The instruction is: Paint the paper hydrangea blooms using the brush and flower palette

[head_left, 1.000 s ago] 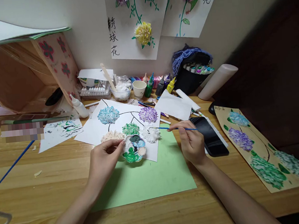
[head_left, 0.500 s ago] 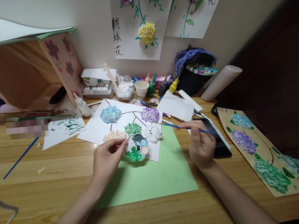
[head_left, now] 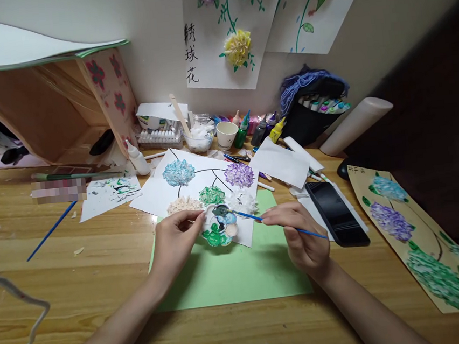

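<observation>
My left hand (head_left: 179, 241) grips the rim of a small flower-shaped paint palette (head_left: 220, 228) with wells of dark, green, blue and peach paint. A blue paintbrush (head_left: 283, 225) is pinched in my right hand (head_left: 307, 238), and its tip reaches the dark well at the palette's upper side. Beneath the palette lies a white sheet (head_left: 151, 198) with raised flowers: a blue one (head_left: 178, 172), a purple one (head_left: 238, 175), a green one (head_left: 212, 195), a peach one (head_left: 183, 204) and a white one (head_left: 242, 200). The palette partly covers the lower ones. Under that sheet is green paper (head_left: 240, 279).
A black phone (head_left: 337, 213) rests right of my right hand, with a finished flower picture (head_left: 419, 245) beyond it. Glue bottle (head_left: 136, 158), paper cup (head_left: 227, 134) and paint bottles (head_left: 242, 130) line the back. Another blue brush (head_left: 51, 230) and a paint-smeared paper (head_left: 110, 195) lie left.
My right hand has moved left, bringing the brush tip from beside the white flower to the palette. The whole view has shifted slightly; my left hand still holds the palette.
</observation>
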`<state>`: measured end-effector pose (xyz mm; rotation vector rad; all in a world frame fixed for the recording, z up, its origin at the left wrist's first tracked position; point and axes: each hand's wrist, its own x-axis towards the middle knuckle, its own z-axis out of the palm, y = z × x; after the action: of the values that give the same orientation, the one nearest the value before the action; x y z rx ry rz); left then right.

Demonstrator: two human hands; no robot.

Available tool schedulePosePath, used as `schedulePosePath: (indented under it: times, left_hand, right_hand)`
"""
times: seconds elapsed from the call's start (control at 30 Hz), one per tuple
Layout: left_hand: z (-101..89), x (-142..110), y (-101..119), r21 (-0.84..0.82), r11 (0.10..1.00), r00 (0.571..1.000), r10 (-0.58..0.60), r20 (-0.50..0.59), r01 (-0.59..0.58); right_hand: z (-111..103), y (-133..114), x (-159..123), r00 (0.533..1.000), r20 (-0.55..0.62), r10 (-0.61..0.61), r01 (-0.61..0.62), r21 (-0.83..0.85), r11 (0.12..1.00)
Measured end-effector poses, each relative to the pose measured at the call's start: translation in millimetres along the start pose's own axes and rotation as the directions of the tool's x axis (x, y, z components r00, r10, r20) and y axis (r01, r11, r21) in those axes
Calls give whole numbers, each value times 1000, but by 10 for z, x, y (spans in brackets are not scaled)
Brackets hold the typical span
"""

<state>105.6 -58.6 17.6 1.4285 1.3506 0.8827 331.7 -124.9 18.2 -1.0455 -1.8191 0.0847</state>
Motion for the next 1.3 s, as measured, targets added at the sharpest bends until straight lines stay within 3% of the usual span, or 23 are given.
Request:
schedulePosePath:
  times: [0.1,0.23,0.3,0.37,0.47,1.3]
  left_hand:
    - [-2,12,-21,8,1000,1000,2,6,-2]
    - [-10,29,-60,33,999,1000,-8,-1,8]
    - [-13,36,-75,47,999,1000,-7,-7,8]
    - [-16,40,-83,54,998,1000,-12,-9,12]
    - [-17,42,-86,44,999,1000,-10,-9,11]
    - [-21,45,-72,70,997,1000,-26,-4,26]
  right_hand:
    - [-13,0,-8,1000,7,3,-3,3,1000]
    - [-49,67,12,962,-263,76,-87,-31,996]
    - [-68,134,32,937,-318,145,-177,-71,982]
    - [-81,202,48,948,-244,205,-237,-113,965]
    - [-84,259,52,968,-138,212,-231,-147,962]
    - [-78,308,36,967,-193,165,-204,-202,958]
